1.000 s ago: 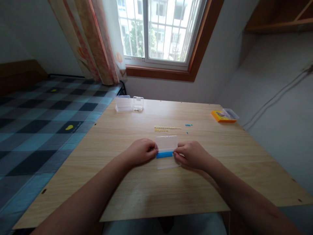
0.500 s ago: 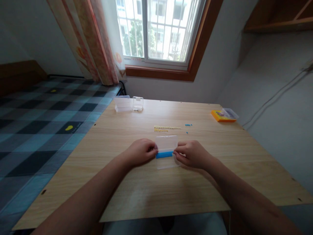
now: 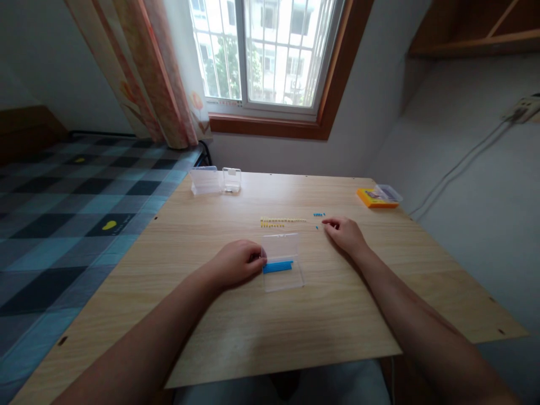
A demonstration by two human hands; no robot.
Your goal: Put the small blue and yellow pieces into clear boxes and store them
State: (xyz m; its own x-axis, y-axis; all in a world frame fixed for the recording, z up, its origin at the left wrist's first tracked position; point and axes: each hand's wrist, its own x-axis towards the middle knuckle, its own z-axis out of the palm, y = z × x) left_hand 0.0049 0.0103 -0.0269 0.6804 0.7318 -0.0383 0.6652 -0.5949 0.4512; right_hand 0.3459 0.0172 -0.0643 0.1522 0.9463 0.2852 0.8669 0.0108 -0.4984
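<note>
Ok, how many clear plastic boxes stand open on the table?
3: the near box at the left hand, plus a larger box and a smaller box far left on the table. The clear piece on the orange box is uncertain.

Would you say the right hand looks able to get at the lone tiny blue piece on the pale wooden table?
Probably yes: the right hand is close beside the lone tiny blue piece, and nothing visible stands between them; whether it holds something is unclear.

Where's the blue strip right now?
In the head view, the blue strip lies in the open clear case, just right of the left hand.
</note>
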